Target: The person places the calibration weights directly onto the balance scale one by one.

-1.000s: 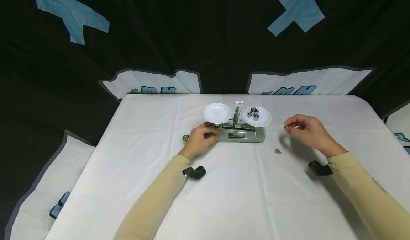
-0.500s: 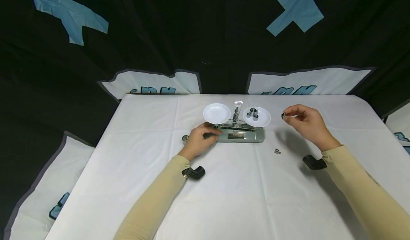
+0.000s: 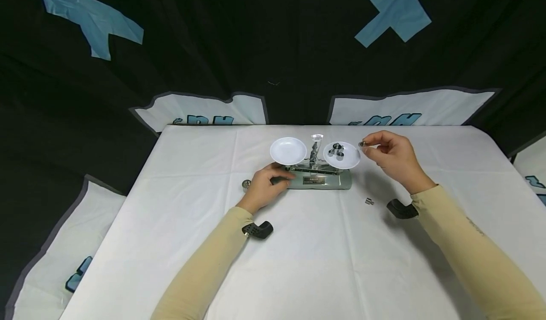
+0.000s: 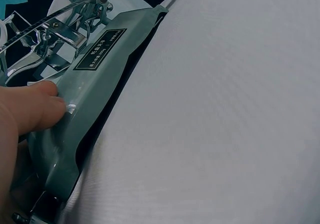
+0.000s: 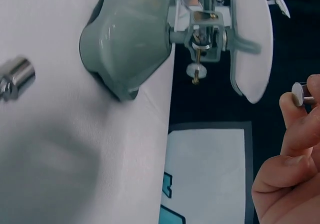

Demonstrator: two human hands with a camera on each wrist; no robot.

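A grey-green balance scale (image 3: 328, 182) stands on the white-covered table, with a white left pan (image 3: 287, 150) that holds nothing. On its right pan (image 3: 351, 161) sit several small metal weights (image 3: 337, 148). My left hand (image 3: 264, 187) grips the left end of the base; in the left wrist view its thumb (image 4: 45, 109) presses on the green casing, and the other fingers are mostly hidden. Between thumb and fingertips my right hand (image 3: 394, 159) pinches a small shiny weight (image 5: 300, 93), held up right beside the right pan's outer rim.
Small metal weights (image 3: 369, 201) lie on the cloth in front of the scale's right end. A round metal piece (image 3: 246, 184) sits just left of my left hand. Behind the table's far edge hangs a black curtain (image 3: 298, 64).
My right hand has moved left and slightly up with the pinched weight, from well right of the scale to the right pan's edge. The left hand stays on the base.
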